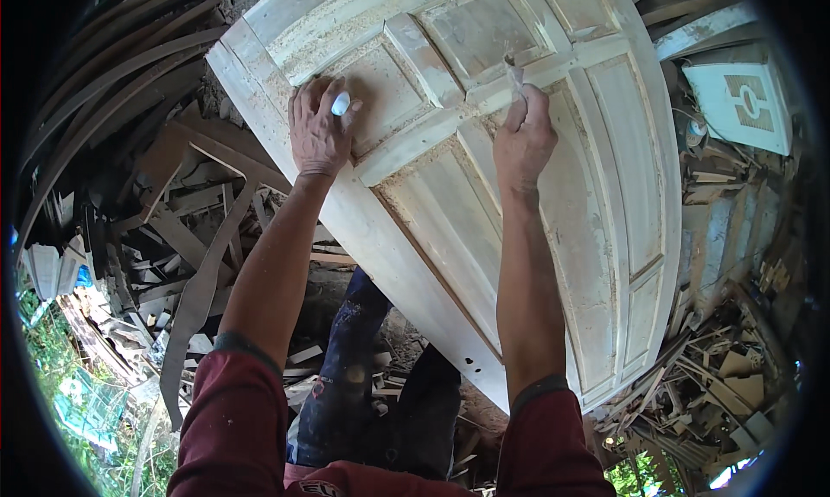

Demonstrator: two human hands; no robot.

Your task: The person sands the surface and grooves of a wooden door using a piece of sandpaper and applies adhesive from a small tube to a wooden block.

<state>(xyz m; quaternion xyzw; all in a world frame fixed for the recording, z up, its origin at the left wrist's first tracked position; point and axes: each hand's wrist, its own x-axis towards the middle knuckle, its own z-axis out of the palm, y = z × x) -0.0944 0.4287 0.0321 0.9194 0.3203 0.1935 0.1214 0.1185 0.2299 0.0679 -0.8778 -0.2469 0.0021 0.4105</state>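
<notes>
A pale wooden panel door [605,151] lies tilted across the middle of the head view, with sawdust along its raised mouldings. My left hand [318,132] is closed on a small white cylindrical object [341,102], perhaps a tube or bottle, at an upper panel. My right hand [526,142] grips a narrow putty-smeared tool [515,73], probably a scraper, pointing up over the door near the middle rail.
Curved timber strips [104,38] and heaped offcuts [177,272] fill the left. A white box-like object [739,108] stands at upper right above more scrap wood [735,384]. My legs [346,393] show below the door, with greenery [69,393] at lower left.
</notes>
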